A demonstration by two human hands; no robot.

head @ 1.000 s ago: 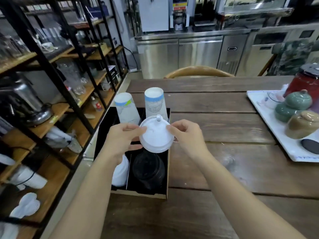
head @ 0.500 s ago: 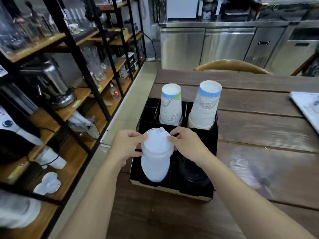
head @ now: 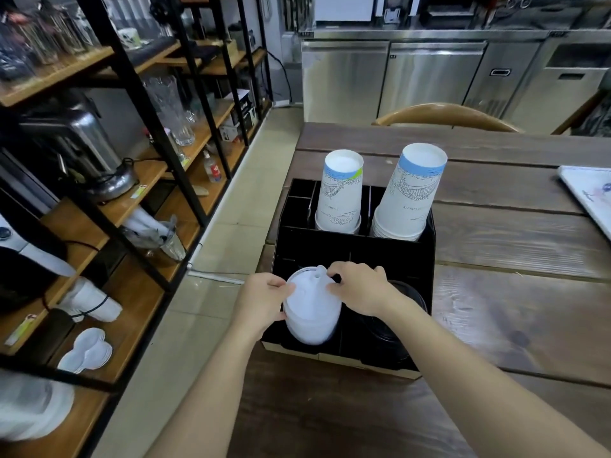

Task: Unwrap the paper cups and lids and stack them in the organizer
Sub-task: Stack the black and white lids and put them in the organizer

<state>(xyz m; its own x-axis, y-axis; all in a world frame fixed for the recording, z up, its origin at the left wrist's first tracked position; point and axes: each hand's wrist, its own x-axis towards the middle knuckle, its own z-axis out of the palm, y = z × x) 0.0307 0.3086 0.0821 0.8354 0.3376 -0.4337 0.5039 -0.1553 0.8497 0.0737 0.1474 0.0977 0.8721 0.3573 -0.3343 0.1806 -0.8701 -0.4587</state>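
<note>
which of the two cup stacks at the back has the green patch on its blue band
The narrower cup stack, the left one of the two in the organizer. Its blue band carries a green patch on the right side; the wider cup stack beside it shows a plain blue band.

L hand (head: 263, 300) + R hand (head: 360, 289), both pinching.
</note>
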